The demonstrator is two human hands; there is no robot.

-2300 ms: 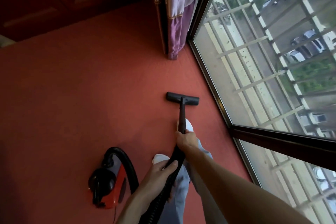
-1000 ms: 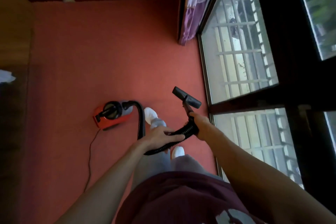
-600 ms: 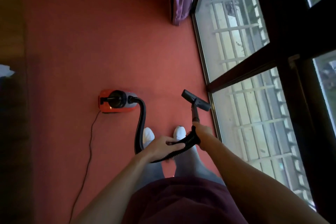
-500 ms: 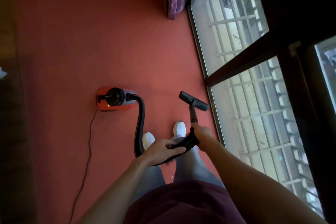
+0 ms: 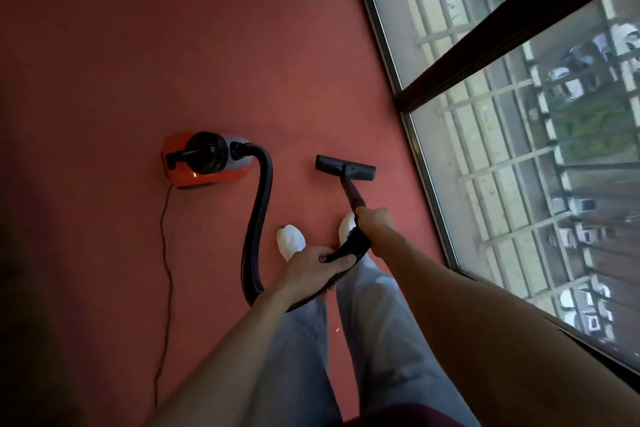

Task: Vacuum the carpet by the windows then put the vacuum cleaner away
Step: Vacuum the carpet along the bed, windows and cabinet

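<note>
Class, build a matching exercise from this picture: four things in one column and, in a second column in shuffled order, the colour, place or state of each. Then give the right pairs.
Column one
1. vacuum body
2. floor nozzle
3. left hand
4. right hand

Column two
A. grips the rigid tube
B. grips the ribbed hose
C. orange, on the carpet, with a cord trailing from it
D. black, at the tube's far end, closest to the window

Pairs: 1-C, 2-D, 3-B, 4-A
</note>
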